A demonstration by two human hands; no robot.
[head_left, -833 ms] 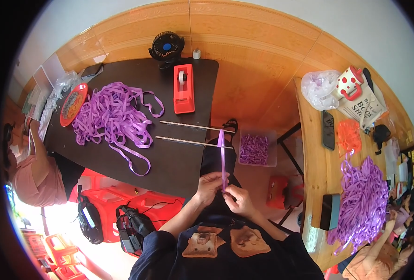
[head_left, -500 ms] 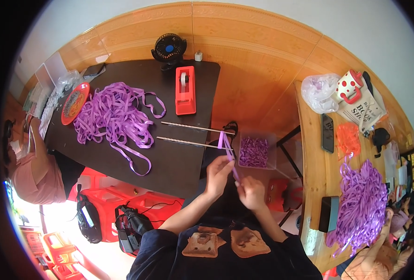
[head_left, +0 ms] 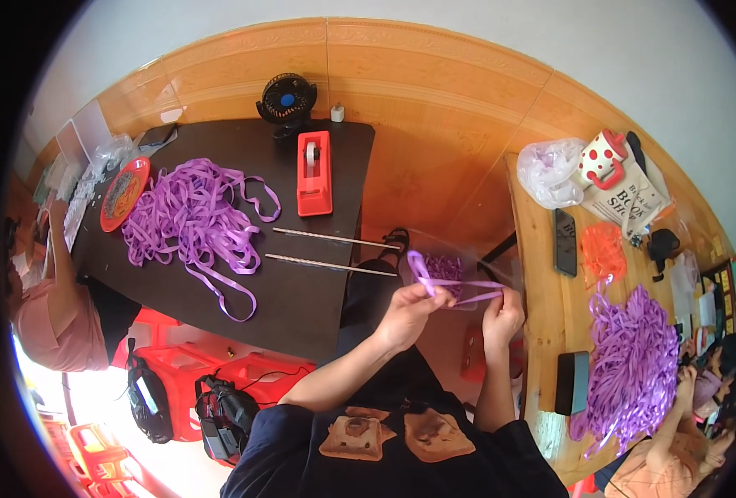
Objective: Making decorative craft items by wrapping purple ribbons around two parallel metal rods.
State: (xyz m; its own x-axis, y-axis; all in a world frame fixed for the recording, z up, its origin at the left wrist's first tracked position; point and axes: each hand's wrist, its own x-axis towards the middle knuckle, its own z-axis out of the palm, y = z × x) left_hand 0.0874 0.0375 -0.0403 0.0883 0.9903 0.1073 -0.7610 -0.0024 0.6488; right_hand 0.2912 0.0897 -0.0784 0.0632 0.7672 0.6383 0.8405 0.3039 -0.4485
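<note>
Between my two hands stretches a purple ribbon [head_left: 477, 285], with a loop of it standing up beyond my left fingers. My left hand [head_left: 418, 315] pinches the ribbon near that loop. My right hand [head_left: 502, 319] grips the other end, to the right, with its fingers closed. Two thin, twisted metal rods, an upper rod [head_left: 335, 237] and a lower rod [head_left: 326, 264], stick out over the right edge of the dark table [head_left: 302, 311]; no ribbon is on them. A big heap of purple ribbon [head_left: 190, 216] lies on that table.
A red tape dispenser [head_left: 314, 178], black fan [head_left: 287, 101] and red plate [head_left: 125, 193] stand on the dark table. Below my hands, a clear box [head_left: 444, 268] holds short purple pieces. The wooden table [head_left: 544, 332] at right carries another ribbon pile [head_left: 629, 365]. People sit at both sides.
The ribbon loop has come off the two rods. Both hands have moved right with it, my right hand farther and higher, so the ribbon now runs sideways between them.
</note>
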